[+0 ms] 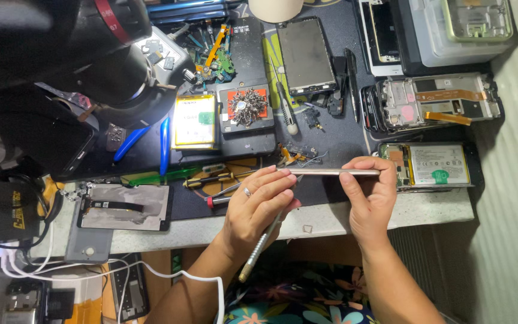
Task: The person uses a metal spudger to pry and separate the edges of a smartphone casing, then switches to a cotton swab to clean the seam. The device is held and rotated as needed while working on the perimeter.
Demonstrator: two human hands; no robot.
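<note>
1. Silver metal, seen edge-on: a thin phone [331, 172] is held level between both hands, just above the front edge of the worktop [331, 219].
2. Left hand [259, 204] closes its fingertips on the phone's left end and also grips a slim pale tool [263, 243] that slants down towards the person's lap; a ring sits on one finger.
3. Right hand [367, 195] pinches the phone's right end between thumb and fingers.
4. Just right of the phone lies an opened handset [430, 165] – its battery carries a white rectangular label with a green round mark.
5. Behind that handset, farther from the phone, a bare frame [436, 99] shows an orange ribbon strip.
6. Left of the phone and farther back, a battery pack [194, 120] with a yellow border and a small green patch lies under bright light.
7. Beside that pack, a red-orange square pad [246, 107] holds a cluster of screws.
8. Behind the phone rests a dark screen panel [305, 55], face up.
9. Well left of the phone, a grey back cover [124, 207] lies by the worktop's pale stone edge – the surface there is a dark mat [337, 129].
10. Black microscope [79, 54] looms at the far left.
</note>
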